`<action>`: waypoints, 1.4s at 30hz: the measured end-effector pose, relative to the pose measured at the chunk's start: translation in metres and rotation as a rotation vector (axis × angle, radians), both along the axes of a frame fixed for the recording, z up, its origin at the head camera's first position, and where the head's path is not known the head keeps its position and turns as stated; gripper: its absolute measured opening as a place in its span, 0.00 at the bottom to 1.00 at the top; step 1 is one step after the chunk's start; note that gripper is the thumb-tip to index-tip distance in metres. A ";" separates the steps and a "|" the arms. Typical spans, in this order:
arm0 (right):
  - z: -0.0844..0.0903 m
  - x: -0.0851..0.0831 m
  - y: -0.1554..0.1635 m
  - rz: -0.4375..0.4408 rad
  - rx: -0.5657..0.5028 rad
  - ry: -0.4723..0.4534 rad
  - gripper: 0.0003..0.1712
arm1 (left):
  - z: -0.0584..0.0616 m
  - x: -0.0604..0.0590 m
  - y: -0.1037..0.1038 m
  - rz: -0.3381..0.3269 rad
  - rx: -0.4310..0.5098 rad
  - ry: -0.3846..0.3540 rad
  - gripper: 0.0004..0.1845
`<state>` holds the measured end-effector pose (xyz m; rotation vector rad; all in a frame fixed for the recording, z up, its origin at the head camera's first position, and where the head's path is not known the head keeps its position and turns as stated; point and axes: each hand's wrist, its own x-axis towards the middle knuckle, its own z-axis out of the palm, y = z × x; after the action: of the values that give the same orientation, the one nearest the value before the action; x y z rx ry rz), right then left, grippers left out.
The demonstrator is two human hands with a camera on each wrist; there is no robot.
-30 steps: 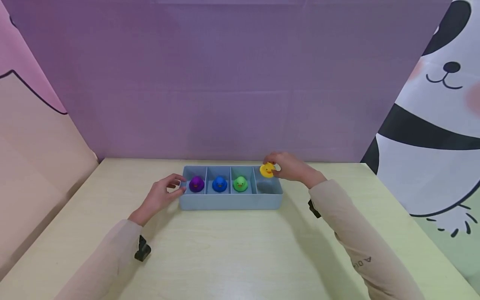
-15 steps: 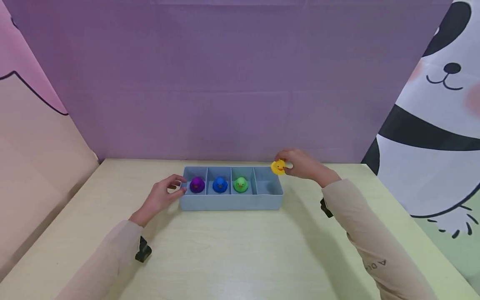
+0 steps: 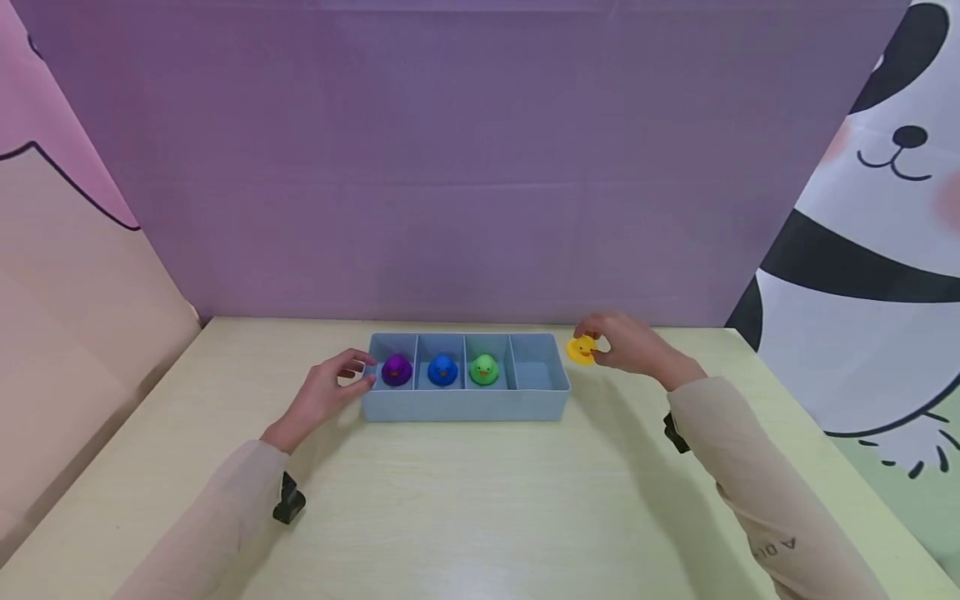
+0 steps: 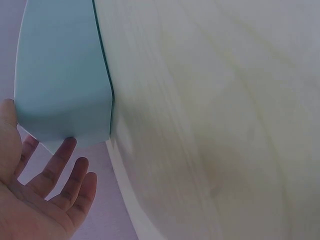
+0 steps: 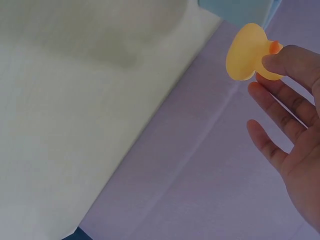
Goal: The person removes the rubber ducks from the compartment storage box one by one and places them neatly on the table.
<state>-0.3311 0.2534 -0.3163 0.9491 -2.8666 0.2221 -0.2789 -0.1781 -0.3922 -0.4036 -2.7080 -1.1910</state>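
One yellow duck [image 3: 580,351], pinched by right hand [image 3: 634,345], now outside box [image 3: 465,406]; left hand [image 3: 321,393] spread

A purple backdrop [image 3: 465,167] and panda print [image 3: 877,250] border the pale table [image 3: 480,500].

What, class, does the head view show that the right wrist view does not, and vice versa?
Only the head view: the purple duck, blue duck, green duck, left grip and panda picture. Only the right wrist view: the palm side of the right grip. Both: the yellow duck pinched in that grip, some of the box, the table and purple backdrop.
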 end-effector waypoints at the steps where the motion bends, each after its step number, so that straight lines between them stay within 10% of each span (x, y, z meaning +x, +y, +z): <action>1: -0.003 0.000 0.001 -0.001 0.001 0.002 0.16 | 0.000 0.000 0.000 -0.001 -0.001 0.002 0.15; 42: -0.047 0.016 0.020 -0.015 -0.006 -0.113 0.18 | -0.003 -0.002 -0.001 0.013 -0.001 -0.003 0.15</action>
<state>-0.3153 0.2730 -0.3638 0.9427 -2.9723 0.2926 -0.2810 -0.1790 -0.3948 -0.3846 -2.7098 -1.1879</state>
